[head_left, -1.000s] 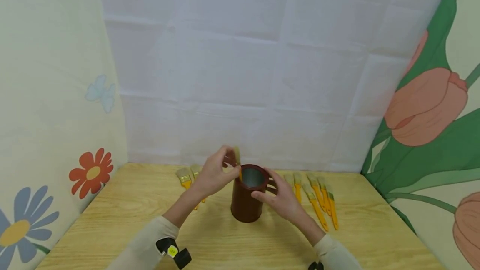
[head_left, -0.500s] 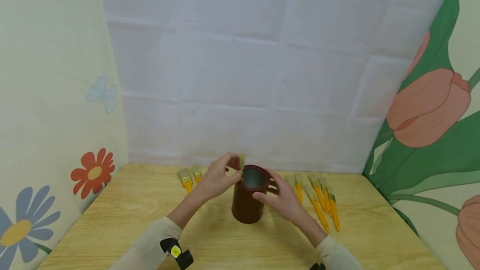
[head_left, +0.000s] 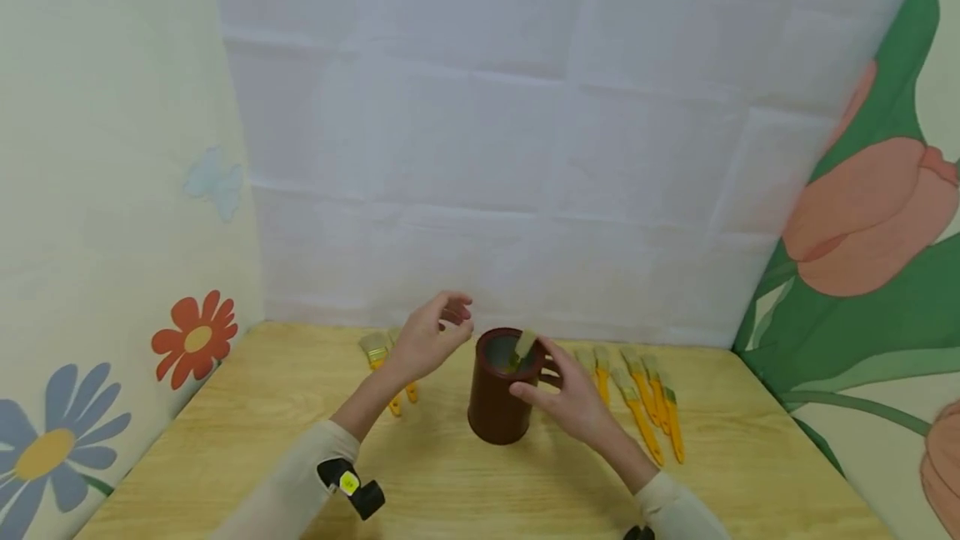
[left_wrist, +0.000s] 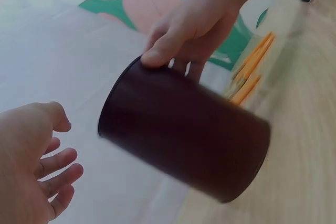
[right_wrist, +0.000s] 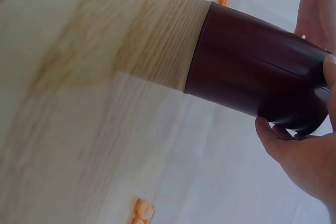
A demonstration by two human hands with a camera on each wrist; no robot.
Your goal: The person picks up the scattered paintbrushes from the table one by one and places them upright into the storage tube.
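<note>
My right hand (head_left: 573, 402) grips the upright cup (head_left: 501, 397); the brush (head_left: 522, 348) inside leans bristles-up (toward the right). My left hand (head_left: 427, 342) hovers open, empty.

— Position of the cup (head_left: 498, 394)?

— Upright on the desk (head_left: 247, 440), near centre. One brush (head_left: 522, 348) stands inside it, leaning right.

— The hands?

— Left hand (head_left: 427, 340) just left of the rim, apart from it. Right hand (head_left: 573, 398) against its right side.

— Remaining items?

— Two brushes (head_left: 375, 352) left of the cup, a row of brushes (head_left: 641, 398) right of it.
</note>
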